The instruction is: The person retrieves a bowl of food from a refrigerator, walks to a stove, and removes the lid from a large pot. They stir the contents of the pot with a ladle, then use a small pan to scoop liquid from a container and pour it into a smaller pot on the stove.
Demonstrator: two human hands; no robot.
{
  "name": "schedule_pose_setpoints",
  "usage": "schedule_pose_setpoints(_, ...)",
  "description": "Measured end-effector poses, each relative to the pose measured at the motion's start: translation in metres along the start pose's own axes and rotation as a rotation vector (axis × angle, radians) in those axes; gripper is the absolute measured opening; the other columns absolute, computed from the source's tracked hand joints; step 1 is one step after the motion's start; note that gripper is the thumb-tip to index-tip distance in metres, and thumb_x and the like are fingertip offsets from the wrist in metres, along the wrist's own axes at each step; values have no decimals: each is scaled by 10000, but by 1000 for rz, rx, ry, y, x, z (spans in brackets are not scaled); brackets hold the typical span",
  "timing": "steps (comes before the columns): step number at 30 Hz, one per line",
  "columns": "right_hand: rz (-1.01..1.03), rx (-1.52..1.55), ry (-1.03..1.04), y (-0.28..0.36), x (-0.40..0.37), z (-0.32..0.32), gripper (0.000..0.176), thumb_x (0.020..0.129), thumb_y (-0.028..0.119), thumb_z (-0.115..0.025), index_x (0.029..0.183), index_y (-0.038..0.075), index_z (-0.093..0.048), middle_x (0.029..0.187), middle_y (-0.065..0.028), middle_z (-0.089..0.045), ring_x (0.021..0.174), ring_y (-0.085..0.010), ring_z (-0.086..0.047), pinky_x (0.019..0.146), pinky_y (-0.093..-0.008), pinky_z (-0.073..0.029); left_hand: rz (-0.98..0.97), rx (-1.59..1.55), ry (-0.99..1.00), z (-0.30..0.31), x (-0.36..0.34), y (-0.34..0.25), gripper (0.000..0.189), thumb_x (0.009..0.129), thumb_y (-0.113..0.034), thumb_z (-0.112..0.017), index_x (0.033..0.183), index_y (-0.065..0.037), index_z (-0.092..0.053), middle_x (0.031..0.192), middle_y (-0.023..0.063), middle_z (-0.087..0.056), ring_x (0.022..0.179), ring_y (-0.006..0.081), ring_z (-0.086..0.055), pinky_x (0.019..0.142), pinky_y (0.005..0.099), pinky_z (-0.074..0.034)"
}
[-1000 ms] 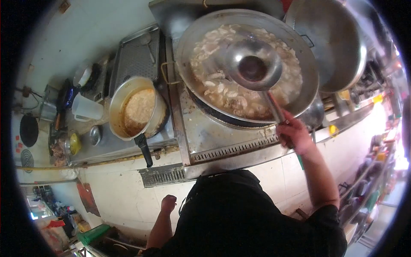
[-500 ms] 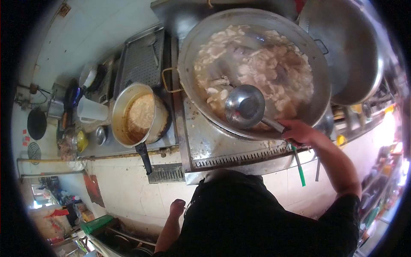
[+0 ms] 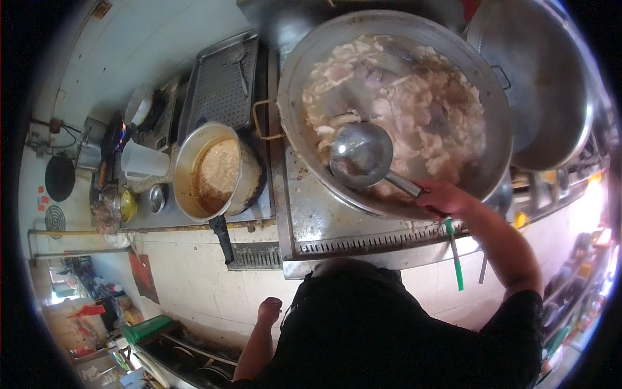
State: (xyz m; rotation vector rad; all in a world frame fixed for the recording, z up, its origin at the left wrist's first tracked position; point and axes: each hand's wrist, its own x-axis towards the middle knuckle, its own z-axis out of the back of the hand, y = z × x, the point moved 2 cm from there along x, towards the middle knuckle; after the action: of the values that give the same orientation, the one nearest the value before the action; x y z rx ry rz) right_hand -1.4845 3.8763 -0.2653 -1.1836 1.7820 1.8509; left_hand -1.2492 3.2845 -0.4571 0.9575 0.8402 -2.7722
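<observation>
My right hand is closed around the handle of a metal ladle. The ladle's round bowl lies over the near left part of a wide metal pan, low against the food. Pale meat pieces in cloudy liquid, with some darker lumps, fill much of this pan. My left hand hangs low at my side, fingers curled in, with nothing visible in it. It is away from the stove, beside my dark clothing.
Left of the pan stands a pot of brownish food, its black handle toward me. Behind it lies a perforated tray with a utensil. A white pitcher is farther left. Another large pan leans at right. A green strip hangs by the stove edge.
The ladle has moved left across the pan and its bowl has turned, with my right hand still on its handle. The whole view has shifted slightly. My left hand stays low.
</observation>
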Motion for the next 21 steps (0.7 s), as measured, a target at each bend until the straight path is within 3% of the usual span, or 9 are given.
schedule_pose_setpoints(1, -3, 71, 25, 1, 5, -3, 476, 774, 33, -494, 1241, 81, -412, 529, -31, -444, 376, -96, -416, 308, -240, -312, -150, 185, 6, 0, 1, 3, 145, 794, -159, -532, 835, -36, -596, 819, 130, -621, 656, 208, -626, 622, 316, -517)
schedule_pose_setpoints(5, 33, 37, 8, 12, 33, -13, 399, 782, 46, -495, 1177, 70, -444, 520, -30, -436, 372, -99, -416, 301, -243, -309, -297, 611, 160, 2, 4, 2, 115, 748, -131, -600, 828, -49, -593, 830, 109, -620, 711, 225, -620, 654, 333, -511)
schedule_pose_setpoints(7, 67, 50, 28, 16, 48, -15, 291, 781, 63, -511, 1070, 62, -474, 526, -29, -435, 370, -101, -416, 301, -247, -316, 52, -15, 33, 6, 1, -2, 166, 656, -115, -676, 787, -66, -586, 858, 90, -612, 793, 254, -597, 684, 363, -499)
schedule_pose_setpoints(8, 69, 46, 31, 20, 55, -16, 291, 781, 63, -511, 1070, 62, -474, 526, -29, -435, 370, -101, -416, 301, -247, -316, 54, -17, 28, 9, 2, -5, 166, 656, -115, -676, 787, -66, -586, 858, 90, -612, 793, 254, -597, 684, 363, -499)
schedule_pose_setpoints(11, 47, 33, 22, 34, 70, -19, 237, 778, 82, -529, 1008, 63, -478, 536, -30, -439, 376, -102, -421, 303, -248, -325, -243, 485, 64, 4, 7, -3, 188, 628, -125, -683, 776, -70, -581, 858, 73, -611, 852, 267, -573, 714, 375, -485)
schedule_pose_setpoints(13, 26, 71, -28, 43, 78, -21, 148, 767, 73, -533, 898, 51, -468, 537, -46, -452, 373, -122, -432, 285, -270, -313, -44, -262, -7, -12, 11, 30, 169, 640, -122, -668, 784, -86, -586, 868, 71, -613, 869, 259, -569, 728, 366, -483)
schedule_pose_setpoints(14, 27, 68, -26, 45, 85, -20, 148, 767, 73, -533, 898, 51, -468, 537, -46, -452, 373, -122, -432, 285, -270, -313, -44, -264, -10, -14, 12, 33, 169, 640, -122, -668, 784, -86, -586, 868, 71, -613, 869, 259, -569, 728, 366, -483)
schedule_pose_setpoints(16, 42, 94, -81, 50, 99, -18, 136, 776, 93, -553, 878, 54, -471, 544, -50, -456, 379, -121, -435, 296, -269, -315, -59, 342, 86, -8, 9, 12, 195, 620, -128, -684, 790, -105, -590, 879, 64, -612, 891, 254, -563, 740, 367, -483)
schedule_pose_setpoints(21, -34, 211, -102, 71, 111, -21, 138, 775, 98, -563, 857, 68, -456, 567, -56, -466, 392, -122, -429, 325, -264, -322, -246, 549, 69, -4, -2, -6, 216, 596, -117, -704, 771, -110, -578, 889, 70, -607, 889, 264, -566, 718, 374, -490)
